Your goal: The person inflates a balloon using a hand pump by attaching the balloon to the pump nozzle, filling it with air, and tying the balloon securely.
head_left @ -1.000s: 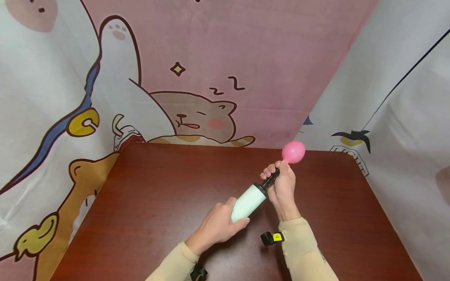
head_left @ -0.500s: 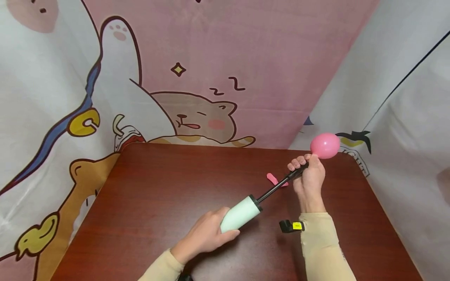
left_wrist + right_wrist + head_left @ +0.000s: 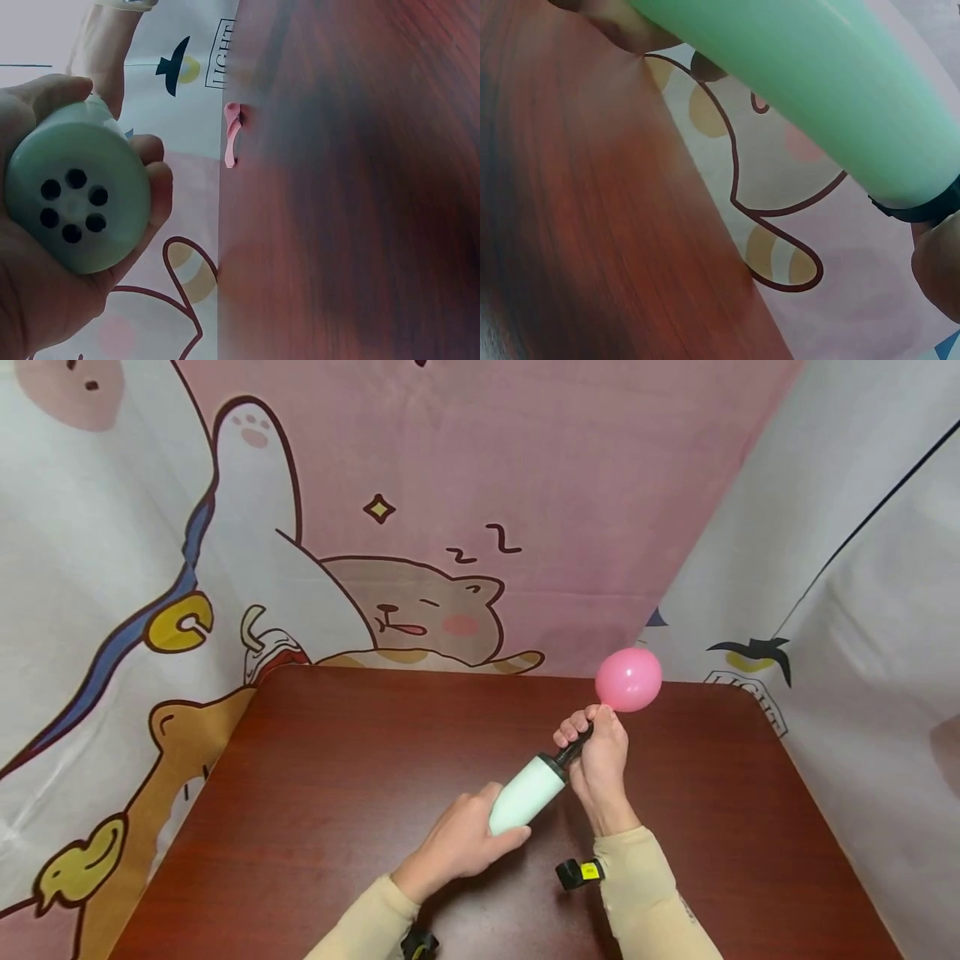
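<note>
My left hand (image 3: pixel 461 835) grips the pale green barrel of a balloon pump (image 3: pixel 527 793), its fingers wrapped round the rear part. In the left wrist view the round end of the pump (image 3: pixel 75 206) shows several dark holes. My right hand (image 3: pixel 602 756) holds the pump's black front end and pinches the neck of a pink balloon (image 3: pixel 628 680) there. The balloon is small, round and partly inflated, above the right thumb. The black rod is almost wholly inside the barrel. The nozzle itself is hidden by the right fingers.
A limp pink balloon (image 3: pixel 232 135) lies on the brown wooden table (image 3: pixel 337 760), seen in the left wrist view and hidden from the head view. Printed cloth with cartoon animals (image 3: pixel 442 610) hangs behind and beside the table.
My right hand drew the rod out to the right, then came back left, pushing it into the barrel. The balloon is larger than a second ago. The left hand shifted slightly.
</note>
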{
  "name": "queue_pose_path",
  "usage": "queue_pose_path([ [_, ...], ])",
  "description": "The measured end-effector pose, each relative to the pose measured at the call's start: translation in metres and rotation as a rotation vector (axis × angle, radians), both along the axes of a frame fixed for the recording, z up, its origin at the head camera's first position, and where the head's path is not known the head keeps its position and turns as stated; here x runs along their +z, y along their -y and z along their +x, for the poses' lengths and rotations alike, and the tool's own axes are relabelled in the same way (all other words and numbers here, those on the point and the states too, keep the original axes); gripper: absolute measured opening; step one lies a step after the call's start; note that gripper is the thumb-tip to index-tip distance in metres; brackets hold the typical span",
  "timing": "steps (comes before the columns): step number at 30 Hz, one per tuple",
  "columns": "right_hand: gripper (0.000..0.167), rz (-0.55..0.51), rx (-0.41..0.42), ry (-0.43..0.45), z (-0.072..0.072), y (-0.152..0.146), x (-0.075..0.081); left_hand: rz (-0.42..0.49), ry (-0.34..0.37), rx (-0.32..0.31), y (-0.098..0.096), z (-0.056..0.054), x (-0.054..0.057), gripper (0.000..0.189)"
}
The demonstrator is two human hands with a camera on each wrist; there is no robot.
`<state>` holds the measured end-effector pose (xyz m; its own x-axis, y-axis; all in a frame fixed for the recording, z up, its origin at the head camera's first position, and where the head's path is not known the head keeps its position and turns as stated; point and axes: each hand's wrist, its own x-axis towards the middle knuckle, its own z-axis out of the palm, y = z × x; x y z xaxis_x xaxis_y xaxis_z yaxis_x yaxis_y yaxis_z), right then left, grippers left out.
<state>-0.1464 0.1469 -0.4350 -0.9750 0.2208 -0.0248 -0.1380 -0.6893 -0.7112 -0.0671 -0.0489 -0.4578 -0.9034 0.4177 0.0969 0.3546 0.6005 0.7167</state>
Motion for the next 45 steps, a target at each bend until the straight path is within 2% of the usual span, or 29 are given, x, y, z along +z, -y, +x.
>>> queue_pose_path([
  [7,0.035,0.007,-0.011,0.013,-0.002,-0.014,0.006,0.019,-0.002,-0.028,0.002,0.004,-0.001,0.05],
  [15,0.034,-0.121,-0.109,0.038,-0.014,-0.061,0.021,0.01,0.044,-0.09,0.023,0.014,-0.005,0.045],
  [18,0.034,-0.136,-0.124,0.023,-0.015,-0.066,0.023,0.008,0.025,-0.103,0.026,0.015,-0.005,0.045],
  [23,0.033,-0.093,-0.131,0.019,-0.013,-0.057,0.02,-0.022,0.015,-0.086,0.025,0.013,-0.003,0.044],
  [28,0.033,-0.028,-0.086,0.022,-0.005,-0.028,0.01,-0.05,0.037,-0.048,0.016,0.008,0.0,0.045],
  [31,0.033,-0.01,-0.044,0.021,0.0,-0.01,0.003,-0.033,0.041,-0.023,0.007,0.004,0.002,0.047],
  [35,0.032,0.012,-0.037,0.004,0.003,0.002,-0.001,-0.008,0.059,0.006,0.001,0.001,0.001,0.047],
  [39,0.032,0.014,-0.044,-0.001,0.002,0.001,0.0,0.004,0.039,0.005,0.001,0.002,-0.003,0.047],
  [45,0.034,-0.004,-0.057,0.037,-0.005,-0.022,0.009,0.018,-0.015,-0.047,0.01,0.005,-0.007,0.047],
])
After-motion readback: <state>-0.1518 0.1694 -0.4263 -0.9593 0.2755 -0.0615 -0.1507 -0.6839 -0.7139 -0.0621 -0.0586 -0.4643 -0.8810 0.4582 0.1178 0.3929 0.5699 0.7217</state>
